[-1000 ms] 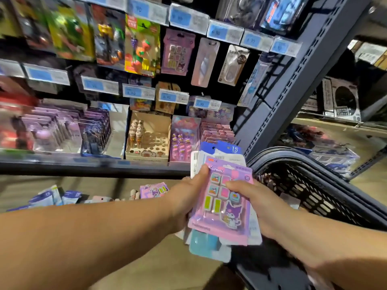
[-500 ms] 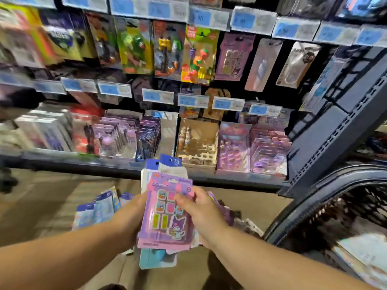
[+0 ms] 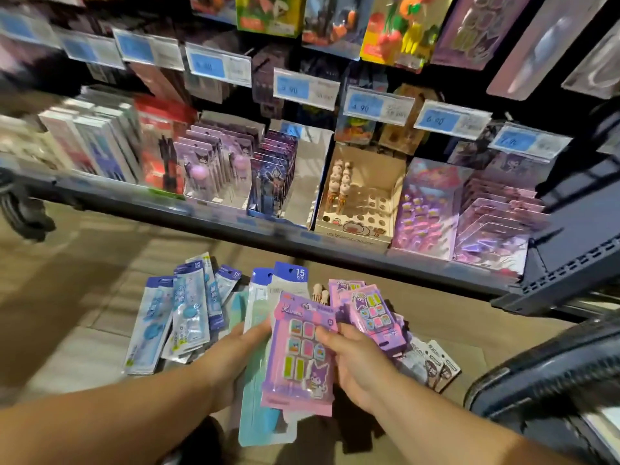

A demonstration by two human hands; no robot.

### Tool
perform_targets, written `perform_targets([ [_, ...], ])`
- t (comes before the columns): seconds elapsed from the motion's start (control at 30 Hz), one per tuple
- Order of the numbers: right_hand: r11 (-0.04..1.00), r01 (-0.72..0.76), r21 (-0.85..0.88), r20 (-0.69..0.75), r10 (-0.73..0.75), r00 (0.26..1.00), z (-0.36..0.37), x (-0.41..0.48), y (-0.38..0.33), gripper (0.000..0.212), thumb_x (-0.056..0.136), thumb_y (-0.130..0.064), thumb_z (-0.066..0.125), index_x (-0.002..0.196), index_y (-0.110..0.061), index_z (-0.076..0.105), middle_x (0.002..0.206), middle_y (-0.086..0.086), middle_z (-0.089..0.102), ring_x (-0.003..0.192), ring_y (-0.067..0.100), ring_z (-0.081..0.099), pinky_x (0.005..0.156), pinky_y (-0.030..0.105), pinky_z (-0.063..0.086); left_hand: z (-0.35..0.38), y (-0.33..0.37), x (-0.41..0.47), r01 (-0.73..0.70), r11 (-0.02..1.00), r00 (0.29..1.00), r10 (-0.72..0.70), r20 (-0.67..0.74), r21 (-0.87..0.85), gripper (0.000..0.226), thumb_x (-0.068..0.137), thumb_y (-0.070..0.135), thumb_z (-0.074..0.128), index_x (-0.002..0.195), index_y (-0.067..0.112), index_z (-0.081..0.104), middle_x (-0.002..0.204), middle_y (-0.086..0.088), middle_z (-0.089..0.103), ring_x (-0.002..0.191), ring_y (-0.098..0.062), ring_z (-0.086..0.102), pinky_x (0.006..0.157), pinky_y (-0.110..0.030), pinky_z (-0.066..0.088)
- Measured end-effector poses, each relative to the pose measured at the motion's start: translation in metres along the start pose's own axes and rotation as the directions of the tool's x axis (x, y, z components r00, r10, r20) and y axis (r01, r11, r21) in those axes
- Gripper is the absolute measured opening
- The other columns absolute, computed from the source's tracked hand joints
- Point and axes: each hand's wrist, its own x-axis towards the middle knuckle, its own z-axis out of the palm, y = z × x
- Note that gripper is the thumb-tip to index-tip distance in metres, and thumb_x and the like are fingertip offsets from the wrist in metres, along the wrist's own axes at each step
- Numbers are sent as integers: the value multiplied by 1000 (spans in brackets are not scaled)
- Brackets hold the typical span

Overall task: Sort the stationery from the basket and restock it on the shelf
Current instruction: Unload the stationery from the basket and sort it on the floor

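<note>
Moved: view has tipped down since half a second back; floor piles now show in full, basket (image 3: 553, 374) sits at lower right.
Left hand (image 3: 231, 357): clamped on the ruler packs (image 3: 258, 317) from the left, thumb on front, fingers hidden behind.
Right hand (image 3: 359, 364): thumb pinching the pink pack (image 3: 302, 360) at its right edge, fingers behind.
Stack: pink pack in front, ruler packs behind, held above the floor.
Floor: blue packs (image 3: 181, 313) fanned left, more pink packs (image 3: 372, 313) piled just right.
Shelf (image 3: 268, 229): beyond, boxed stock in a row, price tags (image 3: 365, 104) above.
</note>
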Motion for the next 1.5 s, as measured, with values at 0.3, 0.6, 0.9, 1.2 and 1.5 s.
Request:
perform_targets([
  [0.3,999,-49,-16,55,50,997,3,13,1,18,95,-10,56,111,-7,62,90,8,75,83,22,72,71,35,55,-18,5,10,33,999,999,-33,15,-8,57,80,57,54,112,11,62,101,-18,74,87,-35,73,80,-47,57],
  [0.6,969,-25,-247,57,40,998,-3,13,-3,17,95,-15,58,110,-14,65,101,4,75,97,21,70,94,39,51,-13,5,20,83,996,995,-83,52,-7,60,72,46,68,116,5,63,103,-21,73,88,-39,72,83,-48,56],
  [0.9,989,-79,-122,23,82,996,-18,8,-3,23,95,-10,53,114,-10,67,106,10,73,93,22,70,97,42,47,-7,10,36,174,985,977,-170,133,-19,59,67,52,65,107,9,69,106,-24,71,89,-41,71,81,-48,56],
  [1.2,992,-125,33,-13,126,992,-31,12,1,24,95,-8,51,114,-7,65,107,14,72,95,27,70,81,39,54,-3,14,62,168,977,963,-191,188,130,62,59,31,78,114,5,63,105,-24,71,90,-41,71,86,-52,55],
  [1.5,907,117,404,-476,100,874,-70,41,-5,20,93,-17,59,111,-8,65,104,15,73,102,32,66,100,49,46,3,17,89,68,994,996,-72,44,88,13,92,16,60,104,12,64,81,-12,76,62,-25,73,60,-33,52],
])
